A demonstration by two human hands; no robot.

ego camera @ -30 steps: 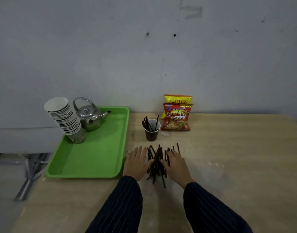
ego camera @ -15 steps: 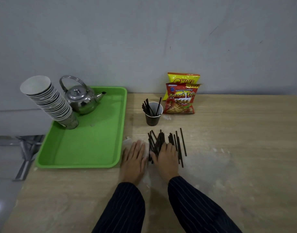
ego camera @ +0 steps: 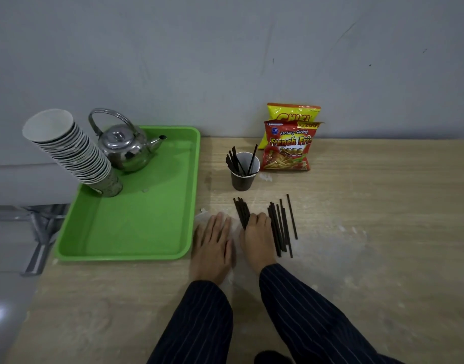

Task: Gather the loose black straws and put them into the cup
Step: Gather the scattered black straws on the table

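Gathering step under way; most straws lying loose on the table [ego camera: 383,232].

Risks, judged: bundle [ego camera: 241,212] slipping or fanning out on lifting, being thin, smooth and pinched near one end only. Cup [ego camera: 243,171] tipping if nudged while loading, being light, narrow-based and already carrying leaning straws [ego camera: 238,161]. Second group [ego camera: 280,227] rolling further toward 3 o'clock if brushed by the wrist. Bags [ego camera: 288,145] standing close to the cup at 2 o'clock, leaving little room on that side.

Grip: right hand [ego camera: 257,237] curling fingers around the near ends of the bundle, apparently grasping it; how firmly, cannot tell. Left hand [ego camera: 212,245] lying flat on the table, fingers extended, grasping nothing.

Straws: black, straight, slender, matte. Bundle fanning toward 12 o'clock from the right hand, just below the cup. Second group lying roughly parallel at 3 o'clock of that hand, one lying slightly apart at the outer edge. Tray [ego camera: 125,232] sitting at 9 o'clock, clear of the work.
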